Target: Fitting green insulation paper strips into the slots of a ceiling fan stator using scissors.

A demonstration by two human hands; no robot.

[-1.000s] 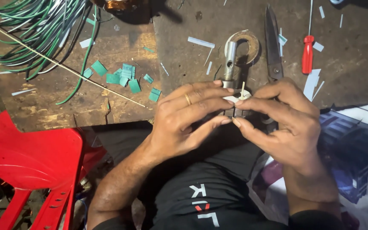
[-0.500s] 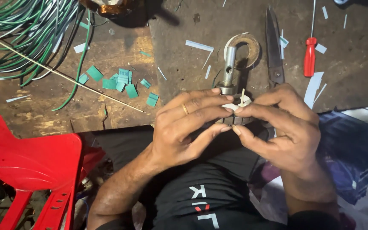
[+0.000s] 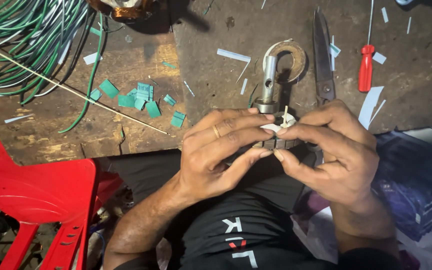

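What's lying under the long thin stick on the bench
Under the thin stick lie green and white wires and the worn wooden benchtop. Small green paper pieces sit just beside it. What lies beneath the wire bundle is covered.

Scissors [image 3: 323,60] and screwdriver [image 3: 366,67] ahead — bare bench [image 3: 426,85] rightward

bare forearms, gold ring [image 3: 216,131], black clothing

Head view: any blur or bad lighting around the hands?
Head view: both hands, left hand and right hand, are sharp and evenly lit; the small metal part pinched between them is mostly hidden by fingers. Lap below falls into deep shadow. Scissors and red screwdriver read clearly, no glare.
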